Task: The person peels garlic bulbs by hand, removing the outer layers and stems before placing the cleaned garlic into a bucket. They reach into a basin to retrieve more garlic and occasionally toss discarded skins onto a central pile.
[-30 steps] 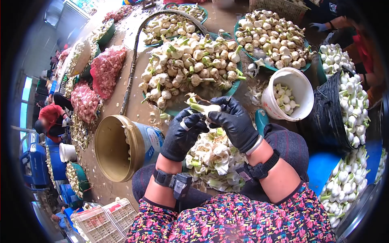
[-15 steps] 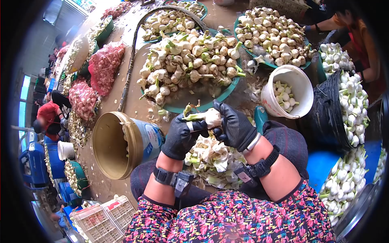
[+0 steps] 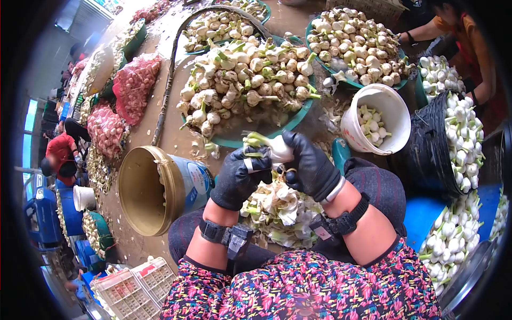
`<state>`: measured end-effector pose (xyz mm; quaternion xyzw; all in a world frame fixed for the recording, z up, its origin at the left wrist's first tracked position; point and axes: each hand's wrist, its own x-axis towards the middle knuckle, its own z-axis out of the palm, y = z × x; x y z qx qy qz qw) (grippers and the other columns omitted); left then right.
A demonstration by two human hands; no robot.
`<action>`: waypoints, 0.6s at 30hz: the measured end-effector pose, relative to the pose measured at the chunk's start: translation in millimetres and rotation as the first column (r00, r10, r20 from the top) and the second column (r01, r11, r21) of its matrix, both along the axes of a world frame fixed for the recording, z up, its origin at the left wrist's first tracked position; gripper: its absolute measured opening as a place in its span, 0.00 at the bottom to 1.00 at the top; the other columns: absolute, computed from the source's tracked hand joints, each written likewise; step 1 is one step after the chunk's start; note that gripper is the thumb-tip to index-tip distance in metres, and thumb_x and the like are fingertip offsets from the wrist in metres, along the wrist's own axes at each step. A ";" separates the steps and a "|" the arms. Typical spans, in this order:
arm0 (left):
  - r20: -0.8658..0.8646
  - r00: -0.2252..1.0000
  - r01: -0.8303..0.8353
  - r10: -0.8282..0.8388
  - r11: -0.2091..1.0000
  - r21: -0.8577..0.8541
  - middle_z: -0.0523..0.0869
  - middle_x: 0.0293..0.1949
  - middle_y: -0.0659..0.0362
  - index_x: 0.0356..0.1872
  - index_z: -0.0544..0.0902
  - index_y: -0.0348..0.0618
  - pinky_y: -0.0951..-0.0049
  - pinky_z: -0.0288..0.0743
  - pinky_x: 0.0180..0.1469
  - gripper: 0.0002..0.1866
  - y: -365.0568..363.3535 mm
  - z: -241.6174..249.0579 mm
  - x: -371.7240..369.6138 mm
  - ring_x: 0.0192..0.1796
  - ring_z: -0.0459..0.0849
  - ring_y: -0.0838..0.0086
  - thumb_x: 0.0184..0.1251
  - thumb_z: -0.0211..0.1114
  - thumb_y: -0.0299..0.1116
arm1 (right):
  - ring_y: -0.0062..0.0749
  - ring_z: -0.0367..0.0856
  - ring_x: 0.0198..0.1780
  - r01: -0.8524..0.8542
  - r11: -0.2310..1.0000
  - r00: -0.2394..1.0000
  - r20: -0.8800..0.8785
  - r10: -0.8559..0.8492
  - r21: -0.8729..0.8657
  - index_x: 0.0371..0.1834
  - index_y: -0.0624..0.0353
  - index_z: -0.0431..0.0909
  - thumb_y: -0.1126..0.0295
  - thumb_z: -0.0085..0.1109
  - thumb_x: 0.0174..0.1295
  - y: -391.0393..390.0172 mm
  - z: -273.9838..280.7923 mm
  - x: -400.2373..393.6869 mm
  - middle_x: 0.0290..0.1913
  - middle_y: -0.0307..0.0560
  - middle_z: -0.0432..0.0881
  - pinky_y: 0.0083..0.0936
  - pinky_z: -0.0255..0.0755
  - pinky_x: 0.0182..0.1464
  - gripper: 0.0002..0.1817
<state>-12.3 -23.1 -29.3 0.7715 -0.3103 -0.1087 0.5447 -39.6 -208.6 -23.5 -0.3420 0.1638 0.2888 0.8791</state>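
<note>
A garlic bulb (image 3: 280,150) with a short green stem is between my two black-gloved hands in the head view. My left hand (image 3: 241,176) is closed around its stem end. On the bulb's right side my right hand (image 3: 314,169) presses with bent fingers, and a piece of loose skin hangs by its fingertips. Below both hands, between my knees, lies a heap of peeled garlic skins (image 3: 280,208). Just beyond them stands a wide green basin (image 3: 234,143) piled with unpeeled garlic bulbs (image 3: 248,85).
To the right stand a white bucket (image 3: 349,120) with some peeled bulbs and a black tub (image 3: 421,149) heaped with white garlic. A tan-and-blue bucket (image 3: 176,218) lies tipped at left. A black hose (image 3: 169,88) arches over the wet floor. Co-workers sit at both sides.
The bulb now looks whiter and smoother, with loose skin hanging below it. My right hand has shifted slightly against it, and the stem points more to the upper left.
</note>
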 end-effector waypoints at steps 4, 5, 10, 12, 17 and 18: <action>-0.663 0.740 -0.292 0.108 0.941 -0.172 0.80 0.22 0.58 0.32 0.79 0.35 0.78 0.72 0.27 0.03 -9.5 5.9 -9.4 0.25 0.80 0.75 0.58 0.59 0.23 | 0.14 0.70 0.18 0.033 0.999 0.992 0.120 -0.028 -0.037 0.44 0.54 0.72 0.47 0.43 0.67 0.7 -17.7 1.7 0.30 0.36 0.77 0.10 0.64 0.18 0.21; -0.726 0.679 -0.357 0.108 0.912 -0.199 0.80 0.22 0.61 0.33 0.79 0.38 0.80 0.69 0.25 0.06 -13.6 7.9 -11.3 0.23 0.78 0.78 0.58 0.58 0.29 | 0.14 0.70 0.18 0.031 0.999 0.992 0.122 -0.026 -0.037 0.44 0.54 0.72 0.47 0.43 0.67 2.1 -13.2 1.5 0.30 0.36 0.77 0.10 0.64 0.18 0.21; -0.674 0.734 -0.300 0.077 0.928 -0.221 0.81 0.24 0.57 0.36 0.78 0.34 0.79 0.72 0.28 0.07 -7.6 4.7 -11.4 0.26 0.80 0.76 0.61 0.58 0.27 | 0.16 0.72 0.21 0.315 0.889 0.856 0.503 -0.115 -0.333 0.40 0.59 0.73 0.55 0.56 0.62 10.1 -5.3 4.3 0.27 0.39 0.75 0.15 0.68 0.23 0.17; -0.627 0.774 -0.269 0.084 0.941 -0.206 0.81 0.26 0.57 0.37 0.78 0.33 0.79 0.73 0.28 0.08 -5.8 1.7 -10.7 0.26 0.80 0.76 0.61 0.57 0.27 | 0.16 0.73 0.25 0.257 0.883 0.871 0.490 -0.035 -0.393 0.40 0.60 0.74 0.59 0.60 0.60 0.7 1.9 1.1 0.30 0.40 0.76 0.15 0.69 0.25 0.15; -0.843 0.512 -0.563 -0.165 0.677 -0.475 0.82 0.32 0.57 0.45 0.77 0.35 0.75 0.75 0.32 0.11 11.0 -11.9 3.0 0.31 0.81 0.75 0.60 0.56 0.25 | 0.16 0.70 0.20 0.231 0.963 0.845 0.519 -0.128 -0.139 0.38 0.59 0.76 0.56 0.57 0.60 3.9 -4.7 -1.1 0.24 0.36 0.74 0.13 0.63 0.20 0.16; -0.843 0.517 -0.595 -0.146 0.648 -0.477 0.82 0.33 0.58 0.44 0.77 0.36 0.74 0.75 0.33 0.11 11.1 -14.2 3.0 0.33 0.80 0.75 0.61 0.56 0.25 | 0.17 0.69 0.19 0.040 0.986 0.996 0.069 -0.052 0.163 0.38 0.58 0.76 0.55 0.56 0.60 3.3 -0.5 -1.6 0.23 0.36 0.73 0.13 0.62 0.20 0.17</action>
